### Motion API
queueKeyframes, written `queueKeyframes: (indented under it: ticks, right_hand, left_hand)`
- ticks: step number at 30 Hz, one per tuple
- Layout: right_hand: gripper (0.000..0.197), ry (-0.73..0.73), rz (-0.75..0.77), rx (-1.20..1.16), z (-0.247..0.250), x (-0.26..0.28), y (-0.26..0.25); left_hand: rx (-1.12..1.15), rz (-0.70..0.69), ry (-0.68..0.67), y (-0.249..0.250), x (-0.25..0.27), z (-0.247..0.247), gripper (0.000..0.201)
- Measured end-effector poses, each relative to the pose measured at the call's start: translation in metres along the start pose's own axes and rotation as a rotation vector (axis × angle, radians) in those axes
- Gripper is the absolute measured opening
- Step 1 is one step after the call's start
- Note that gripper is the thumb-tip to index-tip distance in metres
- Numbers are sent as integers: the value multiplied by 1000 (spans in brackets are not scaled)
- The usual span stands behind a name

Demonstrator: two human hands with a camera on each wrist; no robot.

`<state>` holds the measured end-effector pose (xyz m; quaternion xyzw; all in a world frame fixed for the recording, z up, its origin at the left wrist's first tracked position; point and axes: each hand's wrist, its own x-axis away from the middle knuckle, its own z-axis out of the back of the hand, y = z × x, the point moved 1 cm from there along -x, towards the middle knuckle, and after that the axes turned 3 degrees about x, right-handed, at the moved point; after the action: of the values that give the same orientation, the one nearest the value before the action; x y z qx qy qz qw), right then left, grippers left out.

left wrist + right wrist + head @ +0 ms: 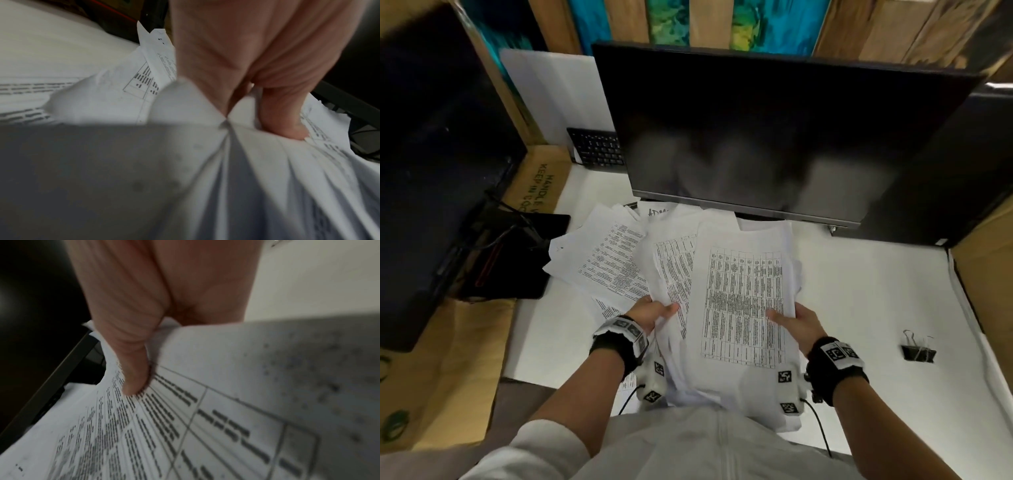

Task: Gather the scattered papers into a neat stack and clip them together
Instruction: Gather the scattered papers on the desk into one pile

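White papers, printed with black grids of small dark text. White table. Black binder clip with silver wire handles. Black monitor, dark screen, thin grey lower edge. Black keyboard. Black wrist bands carrying white blocks with black square-code markings. Light grey sleeve. Brown cardboard box with dark printed lettering. Brown wooden planks on the back wall, alternating with swirled teal, green and yellow strips.
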<state>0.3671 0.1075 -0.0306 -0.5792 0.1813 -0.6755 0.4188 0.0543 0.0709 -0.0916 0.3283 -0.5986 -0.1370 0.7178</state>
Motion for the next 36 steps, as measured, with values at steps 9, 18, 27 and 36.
queueKeyframes:
  ticks: [9, 18, 27, 36]
  right_hand:
    - [46, 260, -134, 263, 6, -7, 8]
    - [43, 250, -82, 387, 7, -5, 15]
    - [49, 225, -96, 367, 10, -9, 16]
    - [57, 213, -145, 366, 9, -11, 11]
  left_hand:
    - [-387, -56, 517, 32, 58, 11, 46]
    - [-48, 51, 585, 24, 58, 57, 101]
    - [85, -79, 387, 39, 61, 39, 52]
    - [35, -343, 353, 77, 83, 18, 43]
